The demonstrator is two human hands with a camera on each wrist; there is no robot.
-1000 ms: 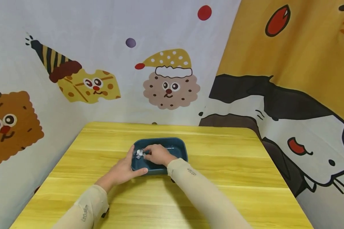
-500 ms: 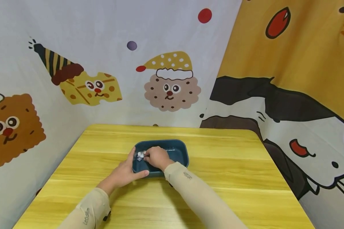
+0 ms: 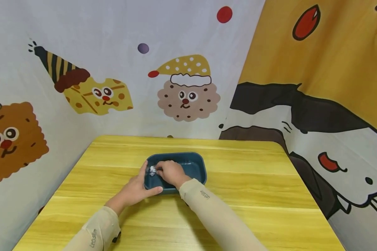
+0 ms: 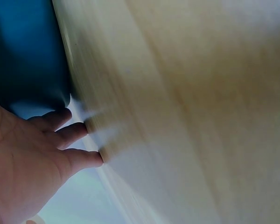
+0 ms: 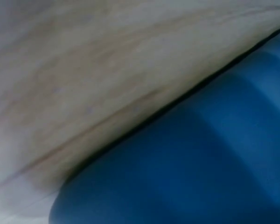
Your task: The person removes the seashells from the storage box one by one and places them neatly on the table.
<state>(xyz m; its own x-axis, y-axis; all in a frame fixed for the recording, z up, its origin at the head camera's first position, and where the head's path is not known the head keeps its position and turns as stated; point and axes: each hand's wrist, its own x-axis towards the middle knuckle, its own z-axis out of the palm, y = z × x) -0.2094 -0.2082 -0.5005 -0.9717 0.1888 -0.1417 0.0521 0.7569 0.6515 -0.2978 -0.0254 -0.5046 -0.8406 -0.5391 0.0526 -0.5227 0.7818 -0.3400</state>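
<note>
A dark teal rectangular basin (image 3: 193, 169) stands on the wooden table; its blue wall (image 5: 177, 168) fills much of the right wrist view. At its left end lie small white and clear pieces (image 3: 152, 170), too small to identify. My right hand (image 3: 172, 172) reaches inside with thumb and fingers bent together at these pieces, seeming to pinch one; its fingertips are partly hidden. My left hand (image 3: 134, 188) rests against the basin's left end, thumb along the front wall. In the left wrist view, the left hand's fingers (image 4: 86, 159) are spread and fairly straight, tips at the table.
The yellow wood-grain table (image 3: 254, 195) extends around the basin on all sides. Behind it hangs a white curtain (image 3: 113, 42) with cartoon prints, and an orange printed part (image 3: 279, 59) is on the right.
The right hand has shifted slightly within the basin, and the white pieces near its fingertips have moved a little. The left hand keeps its place at the basin's left end.
</note>
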